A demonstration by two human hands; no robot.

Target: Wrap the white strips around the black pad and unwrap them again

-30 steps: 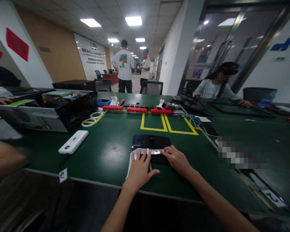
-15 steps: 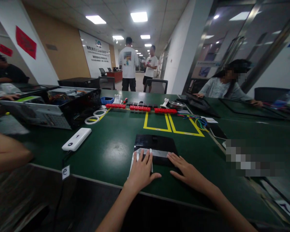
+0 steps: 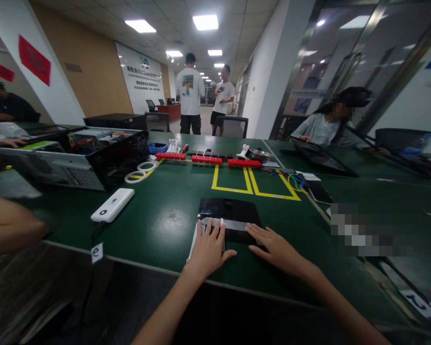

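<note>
A flat black panel (image 3: 215, 207) with a grey band across it lies on the green table in front of me. My left hand (image 3: 208, 247) rests palm down over its near left corner, fingers stretched out. Beneath that hand is a white cloth or wipe (image 3: 194, 242), mostly covered by the palm. My right hand (image 3: 273, 247) lies on the panel's right side, fingers extended and fingertips touching the grey band. Neither hand is gripping anything that shows.
An open computer case (image 3: 68, 158) stands at left, beside a white power bank (image 3: 113, 205) with a cable. Red power strips (image 3: 206, 159), yellow tape outlines (image 3: 233, 190) and coloured wires (image 3: 296, 181) lie beyond the panel. A co-worker (image 3: 330, 120) handles a dark frame (image 3: 323, 158) at right.
Both my hands stay in nearly the same pose on the panel. The co-worker at right has lifted and tilted dark panels. My view has shifted slightly.
</note>
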